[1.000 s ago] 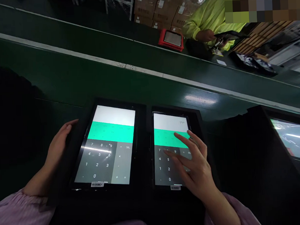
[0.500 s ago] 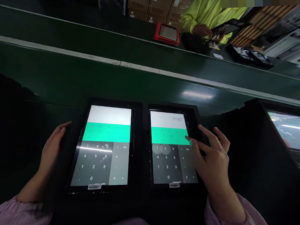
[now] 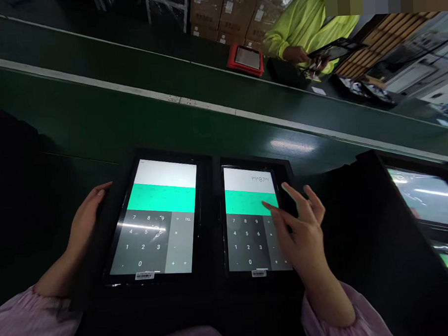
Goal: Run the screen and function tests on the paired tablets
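Two tablets with calculator screens lie side by side on a dark mat at the near edge of a green conveyor.

The right tablet (image 3: 253,221) shows digits in its white display strip; the right hand (image 3: 303,234) is spread wide over its right edge, holding nothing, one fingertip at the green band. Just left of it, the left tablet (image 3: 157,218) shows the same keypad, and the left hand (image 3: 83,226) rests loosely curled against its left edge. Further right a third lit screen (image 3: 426,199) sits tilted. Far across the conveyor belt (image 3: 95,119), a person in a yellow-green sleeve (image 3: 299,26) handles a device beside a red-cased tablet (image 3: 246,59).
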